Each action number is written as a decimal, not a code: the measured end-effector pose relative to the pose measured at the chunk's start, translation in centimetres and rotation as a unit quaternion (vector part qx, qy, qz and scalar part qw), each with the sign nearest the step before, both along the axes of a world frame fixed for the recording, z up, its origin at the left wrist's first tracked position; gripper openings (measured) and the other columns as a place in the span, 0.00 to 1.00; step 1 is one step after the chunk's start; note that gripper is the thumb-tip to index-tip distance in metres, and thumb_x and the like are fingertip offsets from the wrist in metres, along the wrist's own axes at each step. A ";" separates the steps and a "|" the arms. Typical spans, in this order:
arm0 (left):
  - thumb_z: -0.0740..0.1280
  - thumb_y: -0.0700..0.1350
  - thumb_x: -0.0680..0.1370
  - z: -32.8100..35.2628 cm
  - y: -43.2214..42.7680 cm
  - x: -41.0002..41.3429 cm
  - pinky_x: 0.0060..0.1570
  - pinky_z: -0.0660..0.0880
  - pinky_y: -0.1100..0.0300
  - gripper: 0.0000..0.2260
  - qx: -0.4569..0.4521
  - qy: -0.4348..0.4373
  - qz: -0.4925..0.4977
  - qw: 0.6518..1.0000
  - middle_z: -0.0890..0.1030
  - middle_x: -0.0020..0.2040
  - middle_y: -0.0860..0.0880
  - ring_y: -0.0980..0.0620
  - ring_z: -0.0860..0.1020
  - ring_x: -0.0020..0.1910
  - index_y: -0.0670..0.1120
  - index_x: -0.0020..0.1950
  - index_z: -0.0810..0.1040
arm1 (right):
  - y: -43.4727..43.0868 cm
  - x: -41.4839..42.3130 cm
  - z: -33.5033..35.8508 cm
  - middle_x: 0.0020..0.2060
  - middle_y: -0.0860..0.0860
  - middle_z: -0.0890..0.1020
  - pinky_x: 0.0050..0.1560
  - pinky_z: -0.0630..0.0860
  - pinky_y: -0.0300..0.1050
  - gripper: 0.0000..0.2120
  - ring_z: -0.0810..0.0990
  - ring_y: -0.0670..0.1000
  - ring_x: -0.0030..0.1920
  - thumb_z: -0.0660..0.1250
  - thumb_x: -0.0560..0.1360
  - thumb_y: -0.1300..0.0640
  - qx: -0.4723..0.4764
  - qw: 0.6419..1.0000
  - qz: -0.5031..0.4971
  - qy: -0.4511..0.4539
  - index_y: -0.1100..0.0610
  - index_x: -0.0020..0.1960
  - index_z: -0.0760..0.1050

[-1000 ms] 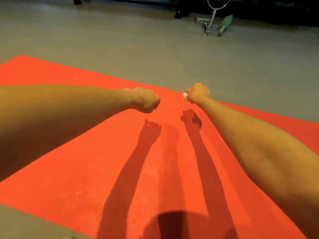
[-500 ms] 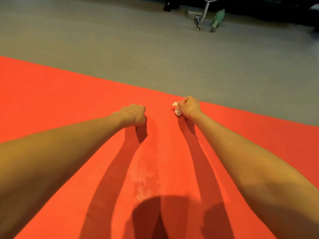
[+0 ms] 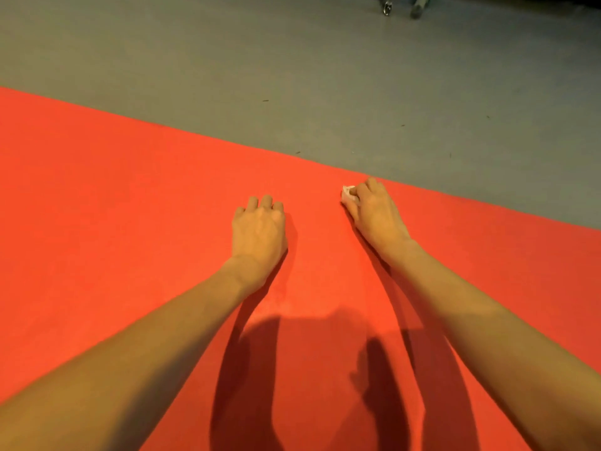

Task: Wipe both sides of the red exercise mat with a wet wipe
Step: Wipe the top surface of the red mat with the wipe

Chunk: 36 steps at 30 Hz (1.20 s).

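Clearly two hands (image 3: 259,229) (image 3: 374,213) rest on one mat (image 3: 130,190), right holding one wipe (image 3: 348,194).

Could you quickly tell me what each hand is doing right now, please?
Left hand: closed, fingers curled, holding nothing.
Right hand: closed on a small white crumpled wet wipe.
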<state>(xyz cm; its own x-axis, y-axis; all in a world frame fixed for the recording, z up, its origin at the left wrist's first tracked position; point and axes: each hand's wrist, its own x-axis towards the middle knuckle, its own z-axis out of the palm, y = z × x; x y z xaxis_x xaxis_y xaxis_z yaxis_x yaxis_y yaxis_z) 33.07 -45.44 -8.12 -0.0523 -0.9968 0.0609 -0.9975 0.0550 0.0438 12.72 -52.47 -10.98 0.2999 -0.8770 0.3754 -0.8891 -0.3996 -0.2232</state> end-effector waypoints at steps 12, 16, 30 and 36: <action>0.69 0.38 0.67 -1.2 0.3 1.2 0.34 0.72 0.54 0.07 -0.016 -0.008 -0.016 1.000 0.80 0.41 0.46 0.41 0.78 0.41 0.43 0.43 0.80 | -5.4 10.1 1.1 0.56 0.64 0.76 0.49 0.63 0.47 0.12 0.74 0.62 0.55 0.58 0.80 0.59 0.193 0.970 -0.101 -0.109 0.67 0.57 0.71; 0.68 0.37 0.68 -0.9 -0.1 2.1 0.36 0.73 0.53 0.10 0.002 -0.002 -0.020 1.000 0.82 0.45 0.46 0.41 0.79 0.43 0.44 0.48 0.82 | -5.2 8.7 1.2 0.53 0.65 0.77 0.49 0.64 0.51 0.10 0.75 0.63 0.53 0.57 0.79 0.62 0.165 0.980 -0.079 -0.074 0.67 0.54 0.72; 0.59 0.36 0.77 0.0 -0.9 5.1 0.61 0.72 0.51 0.25 0.139 0.141 -0.018 0.980 0.72 0.70 0.48 0.44 0.72 0.67 0.54 0.72 0.69 | -4.3 6.2 1.5 0.54 0.65 0.78 0.50 0.65 0.51 0.13 0.76 0.63 0.55 0.56 0.81 0.57 0.179 0.982 -0.063 -0.014 0.66 0.56 0.72; 0.58 0.28 0.73 0.5 -1.6 6.5 0.69 0.51 0.68 0.34 0.234 0.180 -0.103 0.950 0.54 0.78 0.49 0.54 0.57 0.76 0.46 0.77 0.57 | -4.0 -3.2 1.0 0.55 0.68 0.76 0.50 0.68 0.55 0.12 0.75 0.66 0.56 0.54 0.81 0.60 0.155 0.925 -0.339 -0.072 0.68 0.59 0.66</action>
<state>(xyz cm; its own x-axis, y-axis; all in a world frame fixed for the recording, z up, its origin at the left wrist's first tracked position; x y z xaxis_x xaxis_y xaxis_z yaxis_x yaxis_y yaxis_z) 39.60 -47.00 -7.64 -0.3093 -0.8895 -0.3362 -0.8832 0.1377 0.4483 9.48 -56.52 -9.94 -0.3930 -0.9171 0.0672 -0.8638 0.3431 -0.3690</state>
